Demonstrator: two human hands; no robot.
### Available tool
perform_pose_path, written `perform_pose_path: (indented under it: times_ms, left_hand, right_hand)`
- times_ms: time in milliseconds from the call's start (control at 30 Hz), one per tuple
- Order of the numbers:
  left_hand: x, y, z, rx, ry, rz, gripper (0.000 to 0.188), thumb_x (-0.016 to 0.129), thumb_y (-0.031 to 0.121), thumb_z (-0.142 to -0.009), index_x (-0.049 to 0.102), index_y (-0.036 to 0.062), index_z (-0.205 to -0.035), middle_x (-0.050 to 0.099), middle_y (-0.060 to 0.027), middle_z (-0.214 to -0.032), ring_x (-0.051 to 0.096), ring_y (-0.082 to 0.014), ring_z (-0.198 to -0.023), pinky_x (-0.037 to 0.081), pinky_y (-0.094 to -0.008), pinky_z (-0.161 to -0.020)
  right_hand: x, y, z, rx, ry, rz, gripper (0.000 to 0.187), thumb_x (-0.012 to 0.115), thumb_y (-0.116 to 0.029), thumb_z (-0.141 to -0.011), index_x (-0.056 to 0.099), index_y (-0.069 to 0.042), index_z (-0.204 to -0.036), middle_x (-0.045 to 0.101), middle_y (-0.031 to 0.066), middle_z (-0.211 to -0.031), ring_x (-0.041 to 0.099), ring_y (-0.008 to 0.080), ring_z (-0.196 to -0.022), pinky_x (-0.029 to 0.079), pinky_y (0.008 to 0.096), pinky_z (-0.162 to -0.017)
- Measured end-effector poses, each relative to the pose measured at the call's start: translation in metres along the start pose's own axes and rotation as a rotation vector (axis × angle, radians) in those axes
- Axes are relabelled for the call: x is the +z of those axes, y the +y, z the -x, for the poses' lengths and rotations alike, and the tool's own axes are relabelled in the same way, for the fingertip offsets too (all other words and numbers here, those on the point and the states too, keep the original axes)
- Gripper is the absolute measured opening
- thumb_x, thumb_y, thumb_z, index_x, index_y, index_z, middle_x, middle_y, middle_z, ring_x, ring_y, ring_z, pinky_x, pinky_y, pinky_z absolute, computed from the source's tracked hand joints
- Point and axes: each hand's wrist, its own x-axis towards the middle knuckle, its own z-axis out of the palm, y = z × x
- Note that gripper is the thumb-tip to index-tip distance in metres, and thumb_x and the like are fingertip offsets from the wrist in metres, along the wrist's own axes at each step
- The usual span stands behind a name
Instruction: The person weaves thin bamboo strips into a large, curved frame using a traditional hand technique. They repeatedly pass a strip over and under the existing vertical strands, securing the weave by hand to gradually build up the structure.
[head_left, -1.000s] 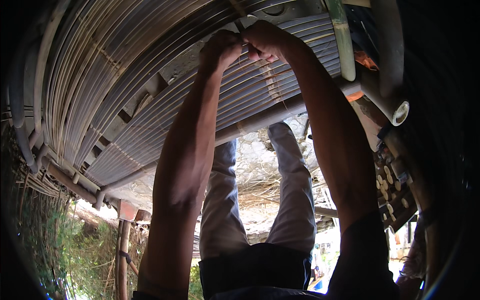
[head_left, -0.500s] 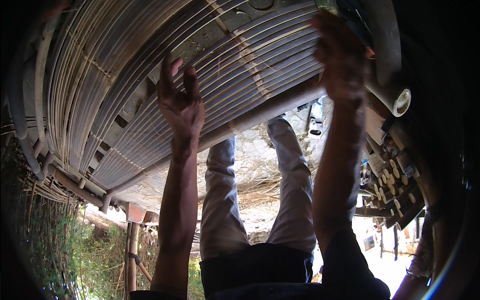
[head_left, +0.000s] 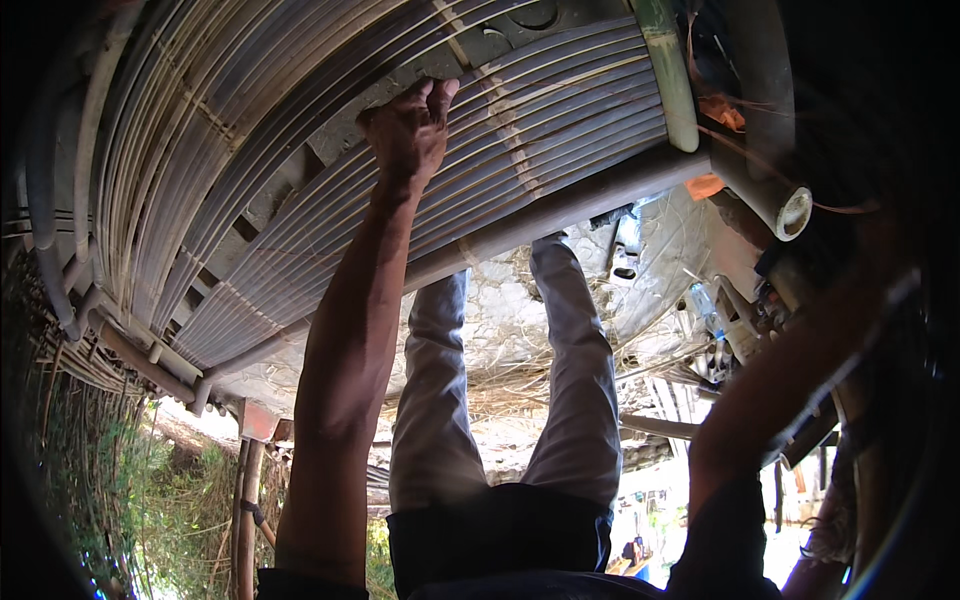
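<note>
A bench of long thin bamboo slats (head_left: 570,110) spreads in front of me. My left hand (head_left: 412,130) is closed over its middle, beside a gap between the slats. Whatever its fingers hold, if anything, is hidden. Across the right end of the slats lies a green bamboo pole (head_left: 668,75). Thin reddish strands (head_left: 745,150) run rightward from near it. My right forearm (head_left: 790,380) stretches out to the far right. There my right hand (head_left: 890,240) is blurred and lost in shadow, close to the end of a strand.
A thick bamboo rail (head_left: 570,205) borders the bench's near side. A cut bamboo end (head_left: 795,213) juts out at the right, near an orange piece (head_left: 705,186). A clear plastic bottle (head_left: 707,308) and other clutter stand below. My legs (head_left: 570,350) are close to the rail.
My left hand has moved up and right, and its spread fingers have closed. My right hand has swung from the bench's right end out to the far right, uncovering the green pole.
</note>
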Motion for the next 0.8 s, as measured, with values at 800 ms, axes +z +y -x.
perform_pose_path:
  times_ms: [800]
  left_hand:
    - [-0.001, -0.017, -0.054, -0.232, -0.422, 0.333, 0.033, 0.055, 0.036, -0.088, 0.07, 0.0096, -0.101, 0.07, -0.0154, -0.103, 0.068, -0.0342, -0.096, 0.053, -0.0429, -0.083]
  right_hand:
    - [0.219, -0.117, 0.158, 0.462, -1.691, -0.717, 0.018, 0.059, -0.016, -0.086, 0.063, 0.0, -0.08, 0.061, 0.0086, -0.06, 0.059, 0.0146, -0.046, 0.05, 0.0371, -0.043]
